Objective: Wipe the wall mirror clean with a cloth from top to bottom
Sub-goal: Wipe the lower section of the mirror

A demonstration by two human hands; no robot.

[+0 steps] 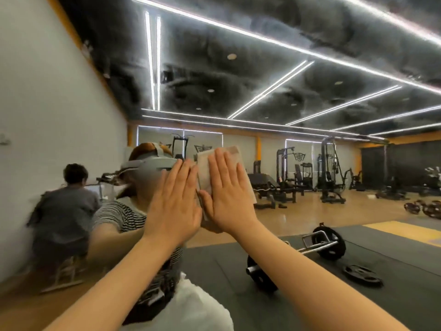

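Both hands are flat against the mirror (310,211), fingers straight and together. The right hand (229,194) presses the cloth (222,161) to the glass; the cloth sticks out at its 12 o'clock. The left hand (175,204), at the right's 9 o'clock, holds nothing. A barbell (319,247) shows at 5 o'clock.

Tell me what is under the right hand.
A folded pale cloth lies under the flat right hand, pressed to the mirror. The cloth's middle and the glass behind it are covered.
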